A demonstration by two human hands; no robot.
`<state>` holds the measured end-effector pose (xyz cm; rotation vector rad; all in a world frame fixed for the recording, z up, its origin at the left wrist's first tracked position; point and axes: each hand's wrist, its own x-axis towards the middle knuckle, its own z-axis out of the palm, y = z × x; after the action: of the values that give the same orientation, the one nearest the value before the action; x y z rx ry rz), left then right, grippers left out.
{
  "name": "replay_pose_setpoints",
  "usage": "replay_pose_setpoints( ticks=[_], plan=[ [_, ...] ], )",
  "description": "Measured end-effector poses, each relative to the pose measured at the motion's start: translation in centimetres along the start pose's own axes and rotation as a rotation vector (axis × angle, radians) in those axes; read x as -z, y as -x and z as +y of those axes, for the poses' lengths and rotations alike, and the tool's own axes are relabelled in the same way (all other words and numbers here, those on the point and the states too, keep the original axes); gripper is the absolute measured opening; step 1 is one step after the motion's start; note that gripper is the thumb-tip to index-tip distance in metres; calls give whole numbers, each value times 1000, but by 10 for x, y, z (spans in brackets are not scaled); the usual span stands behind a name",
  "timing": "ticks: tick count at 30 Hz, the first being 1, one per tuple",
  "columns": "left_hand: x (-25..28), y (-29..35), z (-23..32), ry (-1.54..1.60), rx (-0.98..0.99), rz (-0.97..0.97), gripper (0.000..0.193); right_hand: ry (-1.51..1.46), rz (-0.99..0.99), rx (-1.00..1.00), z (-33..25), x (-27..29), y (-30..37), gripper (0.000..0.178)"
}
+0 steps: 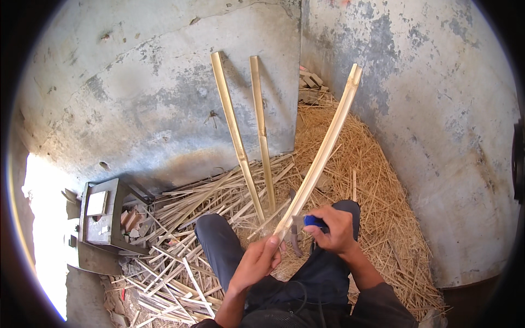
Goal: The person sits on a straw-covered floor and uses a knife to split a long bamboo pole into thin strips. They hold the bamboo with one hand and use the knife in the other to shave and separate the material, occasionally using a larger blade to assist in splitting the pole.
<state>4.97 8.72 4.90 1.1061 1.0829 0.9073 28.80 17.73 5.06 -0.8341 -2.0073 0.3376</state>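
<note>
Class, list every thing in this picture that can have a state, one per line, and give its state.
Left hand: closed around the near end of the bamboo strip.
Right hand: closed on the blue-handled knife.
Bamboo strip: held, slanting up and away.
Blue-handled knife: held, blade at the strip's near end.
Two bamboo slats: leaning against the wall.
Shavings pile: loose, spread over the floor.
Stool: upright by the wall.

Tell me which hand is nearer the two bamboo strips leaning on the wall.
Left. The left hand grips the long bamboo strip just below the leaning strips' feet; the right hand, holding a blue-handled knife, sits farther to their right.
</note>
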Motion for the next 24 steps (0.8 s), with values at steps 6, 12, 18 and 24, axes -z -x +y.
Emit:
replay_pose_setpoints(
  ticks=[6,12,18,24],
  plan=[
    [-10,-4,3,-84,-115,64,44,137,-5,95,-7,-11,4,33],
    [-17,-5,7,-282,-222,206,42,146,11,122,-10,-13,2,31],
    [-21,-5,10,-370,-235,298,42,185,33,105,-15,-15,-1,30],
    [-23,-4,13,-386,-222,321,42,210,60,92,-19,-15,-3,28]
  ],
)
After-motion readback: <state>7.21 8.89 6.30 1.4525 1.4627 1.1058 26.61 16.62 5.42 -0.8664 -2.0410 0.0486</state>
